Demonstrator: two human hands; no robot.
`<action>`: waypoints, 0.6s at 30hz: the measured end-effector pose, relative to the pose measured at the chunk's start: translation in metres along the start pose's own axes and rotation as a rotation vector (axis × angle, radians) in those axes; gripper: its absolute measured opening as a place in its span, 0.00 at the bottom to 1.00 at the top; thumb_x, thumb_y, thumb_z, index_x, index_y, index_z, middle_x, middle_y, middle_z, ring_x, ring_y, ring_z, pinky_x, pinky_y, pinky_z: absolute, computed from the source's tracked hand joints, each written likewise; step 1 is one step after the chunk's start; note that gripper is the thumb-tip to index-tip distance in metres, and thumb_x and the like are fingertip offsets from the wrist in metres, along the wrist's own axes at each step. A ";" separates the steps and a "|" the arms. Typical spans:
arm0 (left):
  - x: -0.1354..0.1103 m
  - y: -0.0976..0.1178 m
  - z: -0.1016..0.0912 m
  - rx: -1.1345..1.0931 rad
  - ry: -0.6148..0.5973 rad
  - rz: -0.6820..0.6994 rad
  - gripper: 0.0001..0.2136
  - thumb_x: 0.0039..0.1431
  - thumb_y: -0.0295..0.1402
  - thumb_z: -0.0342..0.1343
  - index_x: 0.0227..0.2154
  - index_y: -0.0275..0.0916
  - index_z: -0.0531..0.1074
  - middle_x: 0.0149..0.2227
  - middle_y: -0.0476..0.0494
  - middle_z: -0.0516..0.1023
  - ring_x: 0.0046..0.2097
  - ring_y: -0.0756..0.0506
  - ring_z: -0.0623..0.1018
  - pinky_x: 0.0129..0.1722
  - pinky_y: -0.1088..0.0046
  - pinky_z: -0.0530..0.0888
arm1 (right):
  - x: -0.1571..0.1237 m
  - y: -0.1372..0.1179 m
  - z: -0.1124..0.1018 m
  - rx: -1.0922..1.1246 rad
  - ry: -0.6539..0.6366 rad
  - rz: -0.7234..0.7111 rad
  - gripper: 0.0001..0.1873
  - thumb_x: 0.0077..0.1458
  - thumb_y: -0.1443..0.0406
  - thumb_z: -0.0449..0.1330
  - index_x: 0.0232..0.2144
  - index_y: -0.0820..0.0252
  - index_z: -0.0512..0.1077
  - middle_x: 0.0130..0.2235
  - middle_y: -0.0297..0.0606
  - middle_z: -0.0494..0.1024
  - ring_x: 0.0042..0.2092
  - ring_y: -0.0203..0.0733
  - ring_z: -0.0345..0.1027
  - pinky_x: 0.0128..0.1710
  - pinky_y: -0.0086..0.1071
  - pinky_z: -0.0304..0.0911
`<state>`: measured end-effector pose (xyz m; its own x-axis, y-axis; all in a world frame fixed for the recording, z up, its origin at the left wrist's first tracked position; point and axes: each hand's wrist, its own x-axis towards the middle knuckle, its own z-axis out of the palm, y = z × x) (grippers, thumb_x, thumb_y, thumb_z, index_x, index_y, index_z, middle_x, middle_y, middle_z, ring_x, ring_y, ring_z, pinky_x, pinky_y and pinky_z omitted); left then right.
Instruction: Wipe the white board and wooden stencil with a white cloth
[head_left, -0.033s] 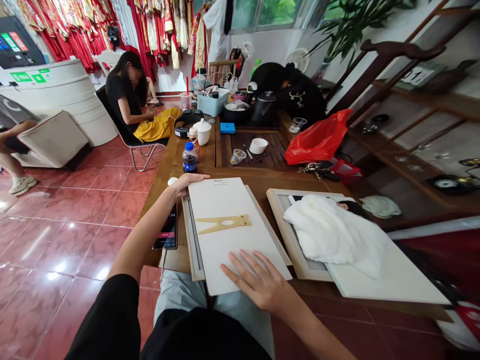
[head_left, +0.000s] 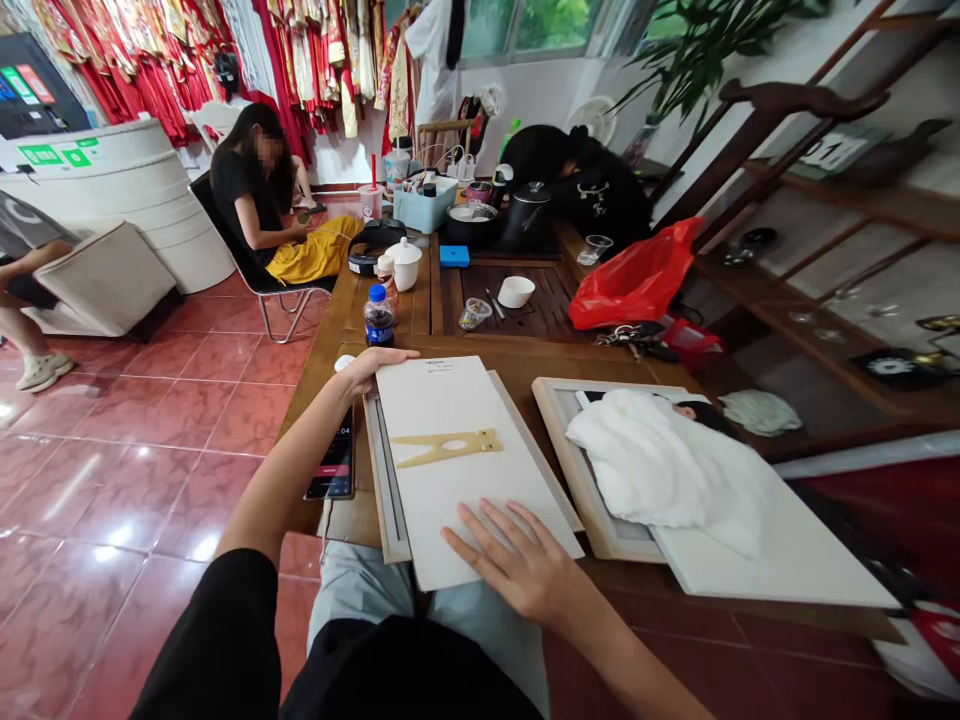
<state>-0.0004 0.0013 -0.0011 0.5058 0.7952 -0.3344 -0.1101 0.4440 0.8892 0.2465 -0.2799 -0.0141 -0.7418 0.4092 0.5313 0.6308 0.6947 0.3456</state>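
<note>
The floor is glossy red tile, spotted with white glare. A white wall holds a window with green foliage outside. At left stand a curved white counter, a pale armchair and a black chair, the last beside a wooden table. Dark wooden shelves fill the right side.

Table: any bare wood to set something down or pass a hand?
Bare wood shows on the tray between bowl and red bag, and on the table between bottle and tray. A bare wedge between left frame and right frame narrows toward the camera, likely tight for a hand. Crowded: far end, with basket, pot and kettle; right frame, under cloth.
</note>
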 end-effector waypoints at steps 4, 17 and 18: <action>0.004 -0.001 -0.004 0.072 0.011 0.003 0.14 0.53 0.27 0.67 0.44 0.33 0.81 0.45 0.35 0.85 0.41 0.44 0.85 0.47 0.71 0.79 | -0.004 0.003 0.003 -0.013 -0.026 -0.010 0.25 0.63 0.73 0.53 0.60 0.54 0.72 0.57 0.40 0.78 0.55 0.54 0.70 0.54 0.52 0.64; 0.009 0.008 -0.004 0.395 0.042 0.073 0.15 0.46 0.30 0.69 0.40 0.35 0.84 0.43 0.37 0.86 0.40 0.44 0.83 0.48 0.67 0.76 | -0.006 0.004 0.013 -0.009 -0.065 -0.007 0.25 0.64 0.71 0.54 0.61 0.50 0.71 0.58 0.38 0.76 0.55 0.51 0.68 0.54 0.50 0.64; 0.009 0.009 -0.003 0.426 0.049 0.085 0.14 0.47 0.30 0.68 0.39 0.35 0.84 0.43 0.37 0.86 0.41 0.44 0.82 0.48 0.68 0.76 | -0.007 0.003 0.014 -0.003 -0.065 -0.005 0.25 0.64 0.71 0.54 0.61 0.50 0.71 0.58 0.38 0.76 0.55 0.52 0.67 0.54 0.51 0.64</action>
<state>0.0009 0.0141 0.0032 0.4682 0.8447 -0.2593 0.2180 0.1740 0.9603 0.2503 -0.2720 -0.0275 -0.7581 0.4435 0.4782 0.6277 0.6950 0.3506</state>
